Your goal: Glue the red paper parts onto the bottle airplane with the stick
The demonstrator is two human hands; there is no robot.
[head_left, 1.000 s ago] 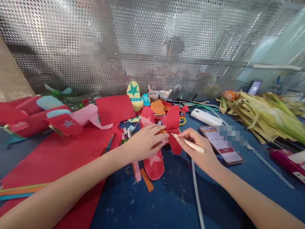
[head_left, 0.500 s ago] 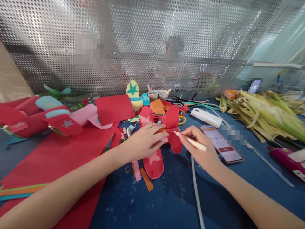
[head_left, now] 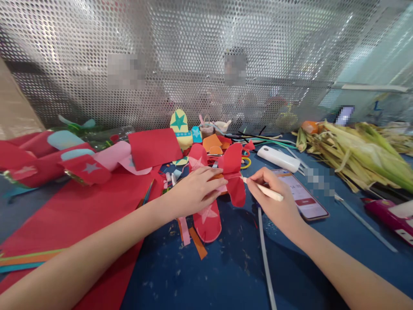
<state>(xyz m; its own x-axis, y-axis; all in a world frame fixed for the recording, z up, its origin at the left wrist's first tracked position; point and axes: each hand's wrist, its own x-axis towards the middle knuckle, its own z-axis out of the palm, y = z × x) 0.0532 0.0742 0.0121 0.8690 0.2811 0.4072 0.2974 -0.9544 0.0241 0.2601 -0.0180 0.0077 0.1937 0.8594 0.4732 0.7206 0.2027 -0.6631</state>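
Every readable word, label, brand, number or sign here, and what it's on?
"54": lit screen of the flat rectangular smartphone; digits after it are blurred, other screen text too small.
"L": blue letter, upper right, against pale translucent sheeting.
Unreadable: marks on the magenta-and-white plastic object at right, too blurred.

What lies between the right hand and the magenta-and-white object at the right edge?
In the head view: the phone, nearest the right hand, then a pale strip slanting across the blue table.
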